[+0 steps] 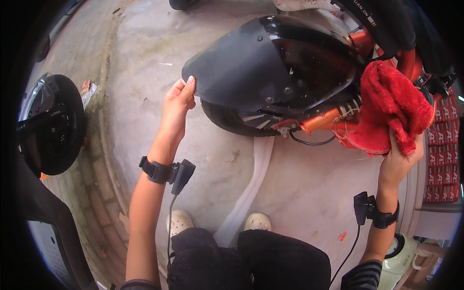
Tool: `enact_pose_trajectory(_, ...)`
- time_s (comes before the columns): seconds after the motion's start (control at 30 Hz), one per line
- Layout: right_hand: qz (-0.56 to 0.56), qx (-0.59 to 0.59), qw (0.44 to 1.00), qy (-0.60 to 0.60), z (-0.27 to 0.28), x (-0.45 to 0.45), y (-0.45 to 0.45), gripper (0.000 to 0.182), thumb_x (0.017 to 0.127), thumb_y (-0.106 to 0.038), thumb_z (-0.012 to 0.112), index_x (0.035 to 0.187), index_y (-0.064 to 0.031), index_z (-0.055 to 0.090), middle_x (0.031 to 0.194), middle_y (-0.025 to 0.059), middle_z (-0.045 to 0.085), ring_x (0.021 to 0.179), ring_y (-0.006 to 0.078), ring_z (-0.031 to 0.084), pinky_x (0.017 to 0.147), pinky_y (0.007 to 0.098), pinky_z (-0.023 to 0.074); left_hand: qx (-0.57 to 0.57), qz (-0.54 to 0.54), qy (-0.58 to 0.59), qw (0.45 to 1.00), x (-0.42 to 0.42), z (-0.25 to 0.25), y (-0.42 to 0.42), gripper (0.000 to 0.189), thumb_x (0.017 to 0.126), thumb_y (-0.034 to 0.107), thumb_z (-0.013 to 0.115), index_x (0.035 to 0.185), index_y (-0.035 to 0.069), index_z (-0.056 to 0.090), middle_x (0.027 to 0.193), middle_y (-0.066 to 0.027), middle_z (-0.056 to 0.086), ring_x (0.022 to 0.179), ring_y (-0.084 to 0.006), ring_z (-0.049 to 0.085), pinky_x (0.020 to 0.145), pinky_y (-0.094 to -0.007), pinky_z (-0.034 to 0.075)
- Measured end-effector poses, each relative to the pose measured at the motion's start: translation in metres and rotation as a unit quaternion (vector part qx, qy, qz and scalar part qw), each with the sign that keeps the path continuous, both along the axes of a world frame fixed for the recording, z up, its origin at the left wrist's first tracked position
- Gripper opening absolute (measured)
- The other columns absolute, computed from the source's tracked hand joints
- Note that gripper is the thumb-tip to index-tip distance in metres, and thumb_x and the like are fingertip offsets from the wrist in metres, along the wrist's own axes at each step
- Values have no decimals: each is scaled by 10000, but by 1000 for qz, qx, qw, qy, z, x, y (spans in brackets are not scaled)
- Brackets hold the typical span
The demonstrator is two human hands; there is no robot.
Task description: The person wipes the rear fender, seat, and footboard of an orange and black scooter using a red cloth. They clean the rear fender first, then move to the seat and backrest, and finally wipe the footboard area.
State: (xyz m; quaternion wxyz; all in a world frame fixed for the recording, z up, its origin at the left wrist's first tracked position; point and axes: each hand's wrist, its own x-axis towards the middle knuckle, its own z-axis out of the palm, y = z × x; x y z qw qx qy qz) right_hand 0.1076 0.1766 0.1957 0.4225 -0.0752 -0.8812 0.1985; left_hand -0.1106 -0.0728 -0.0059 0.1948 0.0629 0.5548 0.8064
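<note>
My left hand [183, 93] pinches the lower edge of a matte black mudguard flap [235, 69] between thumb and fingers. The flap is fastened with screws to a glossy black fender [315, 61] over a scooter's wheel. Below the flap part of the black tyre [224, 119] shows. In my right hand [402, 159] is a bunched red plush cloth [391, 105], held beside the scooter's orange suspension arm [320, 119]. The cloth covers most of the right fingers and some of the scooter behind it.
A white strip [261, 163] runs across the pale concrete floor between my shoes. Another vehicle's black wheel [59, 123] stands at left by the brick paving [98, 203]. Stacked red boxes [442, 152] are at right, above a pale green scooter [402, 257]. Cables hang from both wrist devices.
</note>
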Motion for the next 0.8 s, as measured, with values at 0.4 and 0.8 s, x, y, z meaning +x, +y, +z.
enact_pose_trajectory(0.4, 2, 33, 995, -96, -83, -12, -7, 346, 723, -62, 672, 1044, 37, 590, 946, 158, 642, 838, 256, 632, 742, 318, 494, 5, -9, -17, 1000, 2, 5, 0, 269, 931, 334, 528, 734, 156, 489, 606, 97, 315, 558, -38, 221, 550, -212, 225)
enact_pose_trajectory(0.8, 129, 37, 987, -84, -106, 6, -9, 418, 600, -69, 737, 987, 37, 621, 1042, 210, 623, 877, 343, 630, 778, 357, 502, -20, 14, -24, 999, 6, 11, 1, 247, 945, 338, 499, 801, 142, 541, 632, 101, 388, 548, -25, 254, 539, -204, 228)
